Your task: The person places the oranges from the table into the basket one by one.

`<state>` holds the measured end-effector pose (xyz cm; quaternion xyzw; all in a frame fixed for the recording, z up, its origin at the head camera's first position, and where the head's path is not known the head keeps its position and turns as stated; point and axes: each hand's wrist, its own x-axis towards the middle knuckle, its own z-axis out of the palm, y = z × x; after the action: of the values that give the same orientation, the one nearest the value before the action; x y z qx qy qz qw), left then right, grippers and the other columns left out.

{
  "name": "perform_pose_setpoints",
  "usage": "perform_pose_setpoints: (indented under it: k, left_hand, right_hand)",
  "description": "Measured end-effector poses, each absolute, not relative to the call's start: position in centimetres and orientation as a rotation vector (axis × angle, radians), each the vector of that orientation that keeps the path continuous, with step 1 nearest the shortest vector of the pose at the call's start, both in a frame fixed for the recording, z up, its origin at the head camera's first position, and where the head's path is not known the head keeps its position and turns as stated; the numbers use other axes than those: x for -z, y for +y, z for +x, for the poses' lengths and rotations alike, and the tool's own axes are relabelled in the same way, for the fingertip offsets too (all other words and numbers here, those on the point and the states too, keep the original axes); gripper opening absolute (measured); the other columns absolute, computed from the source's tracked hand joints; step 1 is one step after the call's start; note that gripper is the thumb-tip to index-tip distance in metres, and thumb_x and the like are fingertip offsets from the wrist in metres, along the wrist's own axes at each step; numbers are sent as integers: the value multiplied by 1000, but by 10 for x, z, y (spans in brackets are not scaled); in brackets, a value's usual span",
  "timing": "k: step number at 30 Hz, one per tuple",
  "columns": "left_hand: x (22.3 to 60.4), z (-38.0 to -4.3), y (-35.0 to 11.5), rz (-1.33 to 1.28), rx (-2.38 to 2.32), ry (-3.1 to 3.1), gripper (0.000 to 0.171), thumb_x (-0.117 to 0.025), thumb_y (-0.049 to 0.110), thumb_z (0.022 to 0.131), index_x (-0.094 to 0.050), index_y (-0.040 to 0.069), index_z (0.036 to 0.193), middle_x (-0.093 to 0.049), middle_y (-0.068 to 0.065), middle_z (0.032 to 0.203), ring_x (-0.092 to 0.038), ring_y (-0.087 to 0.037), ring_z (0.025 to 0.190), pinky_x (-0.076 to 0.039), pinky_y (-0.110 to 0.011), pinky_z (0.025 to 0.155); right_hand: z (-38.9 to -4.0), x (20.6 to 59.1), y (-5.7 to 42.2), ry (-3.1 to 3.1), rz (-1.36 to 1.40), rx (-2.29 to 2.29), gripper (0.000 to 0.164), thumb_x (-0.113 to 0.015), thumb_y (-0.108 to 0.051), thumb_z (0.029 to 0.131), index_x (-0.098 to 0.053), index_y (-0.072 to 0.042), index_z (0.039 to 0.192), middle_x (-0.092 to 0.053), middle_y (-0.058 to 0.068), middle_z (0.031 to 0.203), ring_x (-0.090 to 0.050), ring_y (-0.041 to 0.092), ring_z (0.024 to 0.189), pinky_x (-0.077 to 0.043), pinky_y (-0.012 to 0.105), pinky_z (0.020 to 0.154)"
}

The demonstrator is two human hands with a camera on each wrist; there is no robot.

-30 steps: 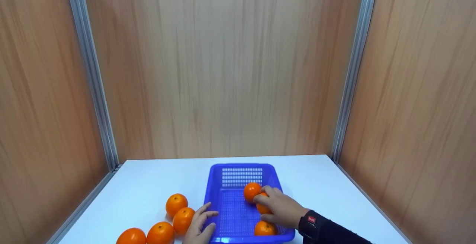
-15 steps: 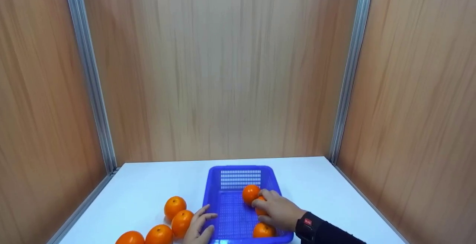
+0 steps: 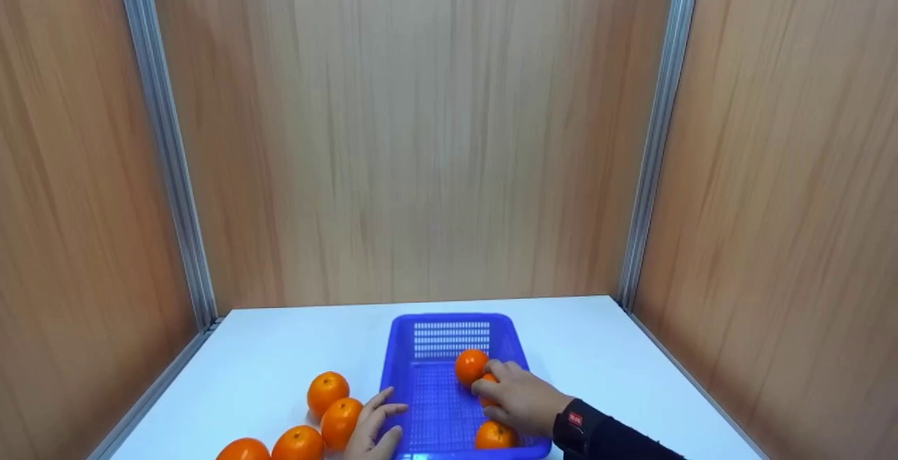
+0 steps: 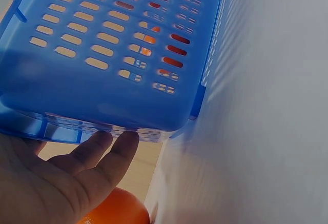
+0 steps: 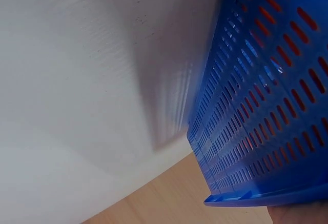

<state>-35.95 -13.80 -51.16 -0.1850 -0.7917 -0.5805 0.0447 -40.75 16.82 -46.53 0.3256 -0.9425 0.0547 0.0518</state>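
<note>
A blue plastic basket [image 3: 431, 411] with slotted walls stands on the white table. Inside it, along its right side, my right hand [image 3: 525, 397] grips an orange [image 3: 485, 401], mostly covered by the fingers. Another orange [image 3: 471, 367] lies just beyond that hand, and a third orange [image 3: 496, 435] sits near the basket's front. My left hand [image 3: 370, 430] rests by the left rim, fingers loosely extended. In the left wrist view, this hand's fingertips [image 4: 125, 144] are at the basket's outer side. The right wrist view shows only a sliver of the right hand [image 5: 300, 215].
Several oranges lie on the table left of the basket, the nearest orange [image 3: 342, 423] right beside my left hand. Wood-grain panels [image 3: 421, 130] with metal corner posts [image 3: 652, 165] enclose the white table [image 3: 280, 341] at the back and sides.
The head view has shifted slightly, so everything sits a little lower and further left. My right hand keeps its hold on the orange in the basket; the left hand stays at the rim.
</note>
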Motion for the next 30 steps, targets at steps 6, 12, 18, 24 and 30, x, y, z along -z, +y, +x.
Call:
perform_pose_setpoints:
  k: [6,12,18,24,30]
  left_hand:
    - [511,-361,-139,-602,1781,-2408,27,-55,19,92,-61,12,117,-22,-21,155,-20,-53,138,-40,-55,104]
    - [513,-361,-140,-615,1755,-2407,27,-54,17,91,-61,11,117,-23,-22,154,-18,-55,139,-34,-61,106]
    - [513,-362,-140,-615,1746,-2388,27,-54,14,91,-61,11,116,-24,-23,153,-21,-54,138,-34,-59,106]
    - [513,-362,-140,-610,1735,-2388,27,-54,14,90,-61,11,116,-25,-23,153,-20,-54,138,-33,-61,107]
    - [513,-364,-140,-624,1719,-2401,27,-53,12,91,-61,10,117,-24,-24,152,-20,-54,138,-36,-50,103]
  right_hand:
    - [-408,464,168,-2843,1026,-134,26,-47,-43,97,-47,-48,123,-44,-10,123,-42,14,101,-40,33,84]
    - [-406,463,166,-2865,1033,-133,27,-45,-42,99,-47,-49,125,-46,-5,132,-45,17,110,-43,40,94]
    - [-409,464,166,-2953,1001,-209,27,-44,-45,98,-48,-58,121,-37,0,147,-43,20,116,-43,47,98]
    - [-411,466,165,-2799,1132,-94,37,-58,-22,94,-59,-54,114,-51,-8,112,-46,11,94,-44,28,82]
    - [-409,464,164,-2803,1140,-121,46,-62,-12,88,-61,-52,112,-52,-11,106,-46,9,91,-43,27,80]
